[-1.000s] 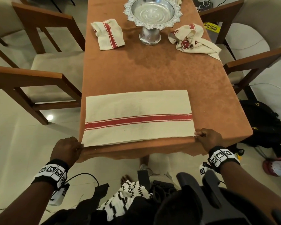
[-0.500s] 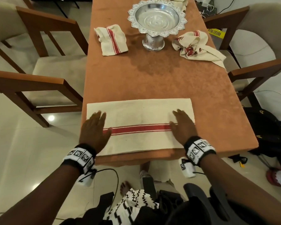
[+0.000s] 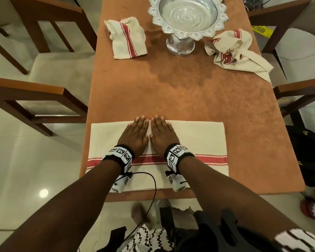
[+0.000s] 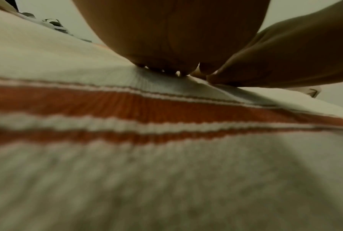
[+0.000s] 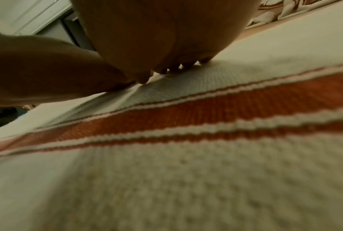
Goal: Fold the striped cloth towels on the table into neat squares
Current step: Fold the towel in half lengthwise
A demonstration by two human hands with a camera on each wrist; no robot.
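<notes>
Both hands, left hand (image 3: 134, 135) and right hand (image 3: 163, 135), were laid flat side by side on the half-folded striped towel (image 3: 198, 140). Beyond them, a folded towel (image 3: 128, 38) was seen left and a crumpled towel (image 3: 235, 51) right, unfolded.

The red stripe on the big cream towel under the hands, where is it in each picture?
Head view: the red stripe runs left to right across the flat cream towel, nearer the person than both hands, partly hidden by the wrists.
Left wrist view: the stripe crosses the middle of the picture, below the palm.
Right wrist view: the stripe slants up to the right, below the palm.
Shared landmark: the thin white line that splits the red.
</notes>
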